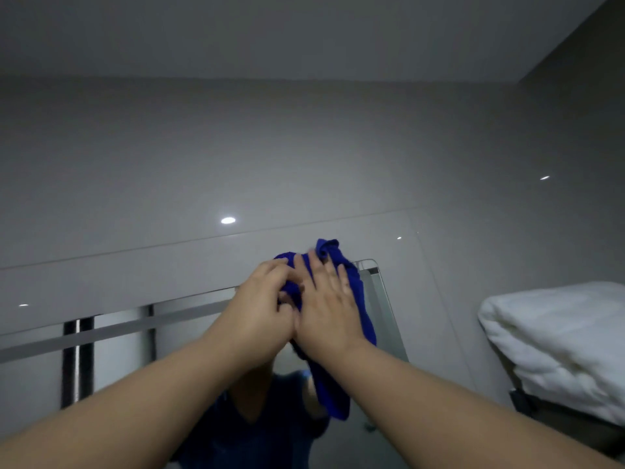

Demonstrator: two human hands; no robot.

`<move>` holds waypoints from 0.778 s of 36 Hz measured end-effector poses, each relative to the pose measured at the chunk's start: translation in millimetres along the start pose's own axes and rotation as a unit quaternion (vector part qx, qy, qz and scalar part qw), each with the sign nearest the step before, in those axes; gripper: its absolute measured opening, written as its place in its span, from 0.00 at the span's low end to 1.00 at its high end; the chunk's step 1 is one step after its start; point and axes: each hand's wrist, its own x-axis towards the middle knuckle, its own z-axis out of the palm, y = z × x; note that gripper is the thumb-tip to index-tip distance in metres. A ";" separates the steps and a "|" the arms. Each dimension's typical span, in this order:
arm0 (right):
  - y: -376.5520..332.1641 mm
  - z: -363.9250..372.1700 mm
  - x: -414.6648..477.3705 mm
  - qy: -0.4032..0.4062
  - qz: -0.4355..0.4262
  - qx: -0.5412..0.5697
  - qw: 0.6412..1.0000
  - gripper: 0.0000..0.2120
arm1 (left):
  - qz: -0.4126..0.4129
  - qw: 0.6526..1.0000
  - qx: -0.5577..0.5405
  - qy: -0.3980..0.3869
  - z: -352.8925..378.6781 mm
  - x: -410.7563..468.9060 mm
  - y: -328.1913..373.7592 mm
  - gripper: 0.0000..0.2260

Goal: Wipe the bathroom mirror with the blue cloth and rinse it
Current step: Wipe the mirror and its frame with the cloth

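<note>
The blue cloth (351,299) is bunched up against the top right part of the bathroom mirror (118,333). Both of my arms are raised toward it. My left hand (260,306) has its fingers curled into the cloth's left side. My right hand (324,299) lies flat over the cloth with fingers spread, pressing it to the glass. A loose end of the cloth hangs down below my right wrist. The mirror's top right corner (368,265) shows just beside the cloth. A reflection of a person in a dark blue top fills the glass below my hands.
Glossy grey wall tiles (304,147) rise above the mirror up to the ceiling. A stack of folded white towels (554,330) sits on a shelf at the right, close to my right forearm. Reflected in the mirror's left part are dark vertical bars and a frosted band.
</note>
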 end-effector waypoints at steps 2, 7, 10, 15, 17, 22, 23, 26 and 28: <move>9.8 -4.7 9.4 0.024 0.031 -0.012 0.999 0.40 | 0.061 0.993 0.103 0.010 0.5 -6.4 -6.2 0.19; 68.4 -18.9 29.8 0.074 0.129 -0.044 0.988 0.34 | 0.091 0.969 0.224 0.042 8.2 -22.8 -22.0 0.22; 99.9 -18.9 23.9 0.106 0.174 -0.037 0.978 0.35 | 0.104 0.954 0.277 0.050 18.5 -31.0 -32.0 0.25; 118.1 1.4 -17.0 0.133 0.210 0.046 0.968 0.40 | 0.143 0.935 0.324 0.027 47.6 -44.1 -60.7 0.29; 117.1 14.8 -38.8 0.134 0.212 0.075 0.965 0.40 | 0.148 0.927 0.344 0.024 55.1 -46.7 -68.8 0.31; 111.1 35.6 -94.2 0.143 0.231 0.102 0.957 0.39 | 0.159 0.912 0.373 0.055 60.7 -47.6 -67.5 0.30; 108.6 39.1 -107.9 0.142 0.238 0.093 0.956 0.36 | 0.160 0.911 0.376 0.058 61.0 -47.9 -66.6 0.30; 99.8 52.4 -153.0 0.149 0.280 0.050 0.947 0.29 | 0.153 0.908 0.387 0.055 61.9 -50.0 -64.7 0.30; 98.7 63.2 -182.4 0.143 0.315 0.044 0.937 0.29 | 0.152 0.904 0.397 0.051 62.1 -49.8 -65.0 0.31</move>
